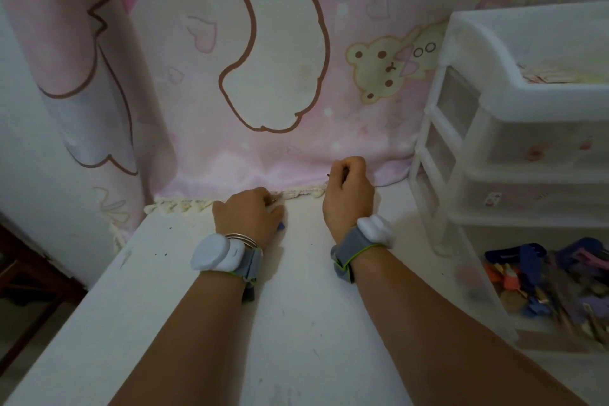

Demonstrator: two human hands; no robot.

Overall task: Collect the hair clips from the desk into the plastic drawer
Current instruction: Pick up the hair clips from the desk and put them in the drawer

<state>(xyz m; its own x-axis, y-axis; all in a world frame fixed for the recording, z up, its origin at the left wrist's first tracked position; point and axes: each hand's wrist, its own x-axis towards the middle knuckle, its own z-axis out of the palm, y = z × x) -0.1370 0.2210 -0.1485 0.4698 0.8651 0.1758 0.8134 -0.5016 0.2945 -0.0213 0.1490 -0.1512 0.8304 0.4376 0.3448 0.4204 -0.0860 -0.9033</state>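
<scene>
My left hand (248,212) lies fisted on the white desk (204,300) near its far edge; a bit of blue hair clip (281,226) pokes out from under the fingers and a thin clip end shows at the knuckles. My right hand (349,189) is closed a little farther back, by the curtain hem, with a thin dark hair clip tip (329,175) sticking out at the fingers. The plastic drawer (557,287) at the bottom of the white drawer unit (514,128) is pulled out at the right and holds several coloured clips.
A pink cartoon-print curtain (263,76) hangs behind the desk, its tasselled hem (184,206) resting on the far edge. The drawer unit has closed upper drawers and a tray on top. A dark wooden piece of furniture (29,273) stands left of the desk.
</scene>
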